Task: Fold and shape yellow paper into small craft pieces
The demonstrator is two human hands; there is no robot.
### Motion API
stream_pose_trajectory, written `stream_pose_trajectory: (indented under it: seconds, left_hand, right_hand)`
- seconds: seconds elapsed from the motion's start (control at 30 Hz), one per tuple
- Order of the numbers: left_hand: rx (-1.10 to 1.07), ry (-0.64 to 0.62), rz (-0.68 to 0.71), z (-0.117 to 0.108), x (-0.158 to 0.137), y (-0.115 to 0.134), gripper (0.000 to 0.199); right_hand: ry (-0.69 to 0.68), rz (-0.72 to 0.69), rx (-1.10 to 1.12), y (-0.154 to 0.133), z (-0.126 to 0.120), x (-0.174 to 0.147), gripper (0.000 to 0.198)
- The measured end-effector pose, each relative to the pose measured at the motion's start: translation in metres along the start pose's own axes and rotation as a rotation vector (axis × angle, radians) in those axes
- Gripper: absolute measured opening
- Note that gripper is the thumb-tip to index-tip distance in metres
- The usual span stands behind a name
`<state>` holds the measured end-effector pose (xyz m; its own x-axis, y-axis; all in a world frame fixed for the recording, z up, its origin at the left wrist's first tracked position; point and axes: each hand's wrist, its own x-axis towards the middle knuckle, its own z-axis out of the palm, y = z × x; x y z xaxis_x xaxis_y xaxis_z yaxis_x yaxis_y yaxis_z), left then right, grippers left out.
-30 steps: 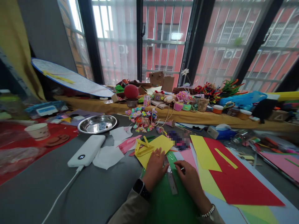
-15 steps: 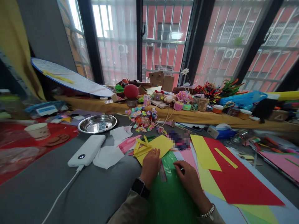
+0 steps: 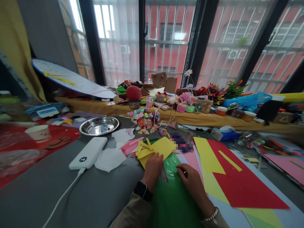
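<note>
My left hand [image 3: 153,169], with a watch on its wrist, is closed on the lower edge of a yellow sheet of paper [image 3: 167,147]. Loose yellow folds and strips [image 3: 145,148] lie at that sheet's left end. A narrow pale strip [image 3: 164,176] shows partly beside my left hand, over a glossy green sheet [image 3: 175,202]. To the right, my right hand [image 3: 191,180] rests above the green sheet, thumb and fingers curled together in a pinch. What it holds, if anything, is too small to make out.
Right of my hands lie a red sheet [image 3: 251,180], a yellow sheet [image 3: 209,155] and a thin yellow strip [image 3: 230,161]. At left are a white power bank [image 3: 89,153] with a cable, white tissue [image 3: 110,159] and a steel plate [image 3: 83,128]. Crafts crowd the window ledge [image 3: 114,109].
My left hand has shifted very slightly, covering more of the pale strip beside it. The right hand stays almost in place.
</note>
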<state>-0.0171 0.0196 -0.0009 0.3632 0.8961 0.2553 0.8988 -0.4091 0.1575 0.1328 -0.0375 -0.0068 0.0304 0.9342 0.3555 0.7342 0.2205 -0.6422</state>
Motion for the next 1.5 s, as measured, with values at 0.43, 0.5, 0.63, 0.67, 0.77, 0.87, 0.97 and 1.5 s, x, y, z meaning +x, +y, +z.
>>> stream_pose_trajectory:
  seconds: [0.43,0.5,0.63,0.67,0.77,0.87,0.97,1.5]
  left_hand:
    - [0.038,-0.011,0.018,-0.0057,-0.0008,0.0027,0.013]
    - [0.023,-0.001,0.018,-0.0044,-0.0007,0.0020,0.016]
    - [0.014,-0.015,-0.001,-0.0035,-0.0005,0.0014,0.016]
    - [0.017,-0.021,-0.006,-0.0038,-0.0005,0.0016,0.016]
    - [0.032,-0.034,-0.003,-0.0053,-0.0006,0.0028,0.015]
    - [0.050,-0.043,0.008,-0.0056,-0.0011,0.0034,0.016]
    - [0.056,-0.030,0.004,-0.0043,-0.0018,0.0027,0.020]
    - [-0.008,0.234,-0.053,-0.0084,-0.0067,0.0015,0.022]
  right_hand:
    - [-0.025,-0.013,0.010,0.0015,0.0028,-0.0003,0.019]
    - [-0.030,-0.010,0.006,0.0011,0.0027,-0.0004,0.019]
    - [-0.028,-0.021,0.004,0.0003,0.0022,-0.0006,0.019]
    - [-0.026,-0.025,0.005,0.0003,0.0022,-0.0007,0.019]
    - [-0.019,-0.031,0.000,0.0005,0.0022,-0.0008,0.019]
    - [-0.013,-0.029,-0.001,0.0008,0.0023,-0.0007,0.019]
    - [-0.017,-0.024,-0.004,0.0007,0.0021,-0.0005,0.020]
    - [0.004,-0.009,0.035,-0.0021,0.0005,-0.0013,0.021]
